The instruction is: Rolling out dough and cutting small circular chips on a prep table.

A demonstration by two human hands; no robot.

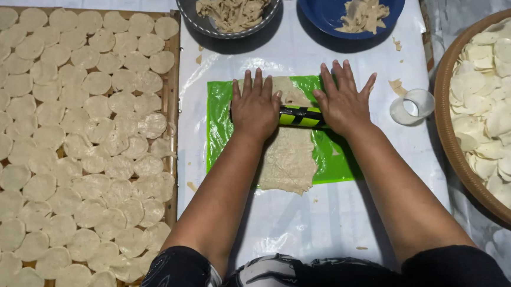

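White plastic sheeting covers the bench (307, 217). Both hands, left hand (255, 105) and right hand (342, 100), press flat with fingers spread on a black-and-green striped roller (300, 117), flattening pale dough (290, 156) on a green mat (222, 128). Judging by this, rolling is underway; steady, even pressure seems needed.

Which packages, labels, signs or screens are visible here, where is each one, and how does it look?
No packages, signs or screens are in view.
Roller: under the left hand and right hand, on the dough sheet; a black cylinder with yellow-green label-like stripes.
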